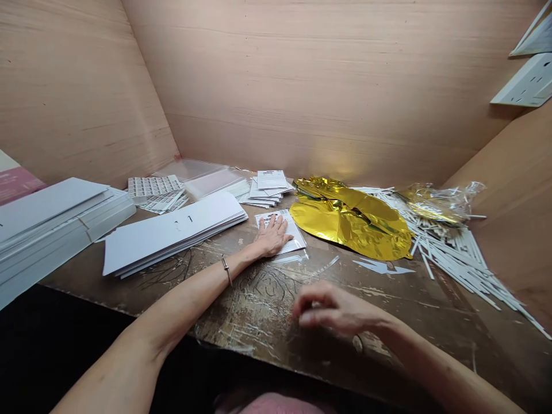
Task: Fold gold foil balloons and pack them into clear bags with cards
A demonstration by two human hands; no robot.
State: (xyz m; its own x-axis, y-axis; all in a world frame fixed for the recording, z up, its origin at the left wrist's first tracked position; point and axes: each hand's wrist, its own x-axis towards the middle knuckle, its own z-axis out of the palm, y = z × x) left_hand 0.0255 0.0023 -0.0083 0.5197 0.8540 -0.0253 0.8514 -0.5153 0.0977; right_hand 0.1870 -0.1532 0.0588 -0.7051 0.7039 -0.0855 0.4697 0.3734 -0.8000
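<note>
L hand (272, 234) lies flat, fingers spread, palm down on a small printed card in a clear sleeve (291, 230), pinning it to the scratched tabletop (259, 313). There's a thin bracelet (226, 270) on that wrist. R hand (332, 310) hovers nearer the body, well apart from the card, fingers curled w/ tips pinched together; can't tell if anything sits between them, too blurred. A clear strip (321, 265) lies on the table between the two hands. Just right of the L hand are gold foil balloons (349, 221), right beside the sleeve. Further right, beyond the R hand, are loose white sticks (452, 253) & a crumpled plastic bag (444, 198). Left of the L hand is a stack of long white cards (172, 230), w/ sticker sheets (153, 187) & printed leaflets (269, 187) beyond the fingertips. My read: a slick sleeve prob. skids, so press evenly thru the whole palm, not just the fingertips. Any approach by the R hand looks best low, from the near edge, clear of the foil & the white paper scraps (382, 267).
</note>
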